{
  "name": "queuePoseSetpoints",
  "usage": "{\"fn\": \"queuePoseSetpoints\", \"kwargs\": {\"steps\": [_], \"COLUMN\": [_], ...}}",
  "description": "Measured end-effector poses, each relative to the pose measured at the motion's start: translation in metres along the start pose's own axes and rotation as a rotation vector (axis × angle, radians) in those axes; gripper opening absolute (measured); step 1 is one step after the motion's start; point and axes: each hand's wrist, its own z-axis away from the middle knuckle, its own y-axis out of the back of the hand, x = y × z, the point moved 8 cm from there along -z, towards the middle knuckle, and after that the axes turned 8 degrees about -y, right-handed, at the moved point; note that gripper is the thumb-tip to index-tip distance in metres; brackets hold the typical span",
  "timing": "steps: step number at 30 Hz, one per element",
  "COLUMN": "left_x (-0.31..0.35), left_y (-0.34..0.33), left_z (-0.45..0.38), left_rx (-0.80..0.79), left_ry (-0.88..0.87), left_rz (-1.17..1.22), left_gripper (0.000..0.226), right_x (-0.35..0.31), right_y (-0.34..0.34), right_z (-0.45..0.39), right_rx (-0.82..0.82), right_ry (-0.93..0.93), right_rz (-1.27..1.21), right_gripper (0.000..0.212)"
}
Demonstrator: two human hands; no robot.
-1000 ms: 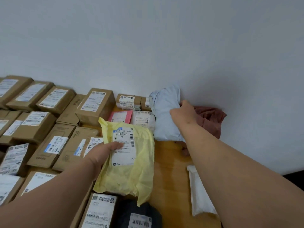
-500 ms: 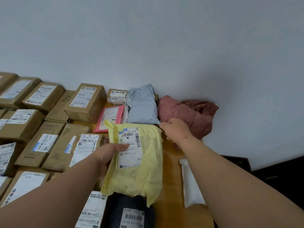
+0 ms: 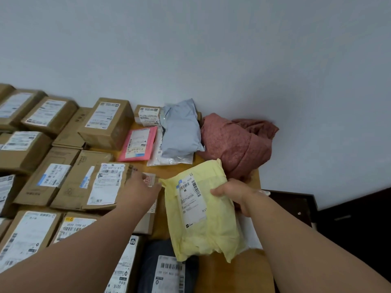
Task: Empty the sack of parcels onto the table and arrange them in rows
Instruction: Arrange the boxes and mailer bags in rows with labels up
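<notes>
My right hand (image 3: 231,194) grips a yellow mailer bag (image 3: 203,218) by its right edge, holding it tilted just above the wooden table (image 3: 224,275). Beside it, my left hand (image 3: 142,187) lies with straight fingers over the corner of a labelled cardboard box (image 3: 93,187) and touches a small parcel with a red-printed label (image 3: 150,178). A crumpled reddish cloth sack (image 3: 237,144) lies slumped against the wall at the table's far right corner. Rows of brown cardboard parcels (image 3: 105,121) fill the left of the table.
A grey mailer (image 3: 182,132), a pink mailer (image 3: 138,144) and a clear white bag (image 3: 169,160) lie by the wall. A dark blue parcel (image 3: 169,269) sits at the near edge, a white parcel (image 3: 252,235) under the yellow one. Dark furniture (image 3: 338,218) stands right of the table.
The yellow mailer passed from my left hand to my right hand and shifted right. My right hand left the grey mailer by the wall. My left hand now rests near the cardboard box.
</notes>
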Motion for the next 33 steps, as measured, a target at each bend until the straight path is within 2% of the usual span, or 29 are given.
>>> {"fn": "queuePoseSetpoints", "kwargs": {"steps": [3, 8, 10, 14, 23, 25, 28, 33], "left_x": [-0.015, -0.025, -0.028, -0.031, -0.026, -0.024, -0.023, -0.020], "left_y": [0.005, -0.010, -0.016, -0.020, -0.027, -0.029, -0.031, -0.027], "left_z": [-0.007, -0.006, -0.004, 0.000, 0.000, 0.001, 0.002, 0.004], "left_rx": [-0.021, -0.191, -0.236, -0.248, -0.265, -0.275, -0.275, -0.241], "left_ry": [-0.045, -0.130, -0.166, -0.218, -0.301, -0.323, -0.341, -0.366], "left_rz": [-0.111, -0.247, -0.326, -0.399, -0.402, -0.440, -0.502, -0.523], "left_gripper": [0.052, 0.056, 0.060, 0.068, 0.061, 0.060, 0.064, 0.067], "right_x": [-0.004, -0.015, -0.017, -0.010, -0.005, -0.002, 0.000, -0.004], "right_y": [-0.015, -0.038, -0.041, -0.039, -0.031, -0.038, -0.050, -0.044], "right_z": [-0.006, -0.019, -0.023, -0.025, -0.024, -0.020, -0.017, -0.005], "right_rx": [0.016, 0.071, 0.136, 0.257, 0.361, 0.331, 0.278, 0.380], "right_ry": [-0.013, 0.073, 0.100, 0.071, 0.101, 0.073, 0.073, 0.162], "right_rz": [0.026, -0.024, 0.035, 0.262, 0.257, 0.306, 0.367, 0.270], "right_gripper": [0.059, 0.060, 0.059, 0.056, 0.041, 0.048, 0.073, 0.067]}}
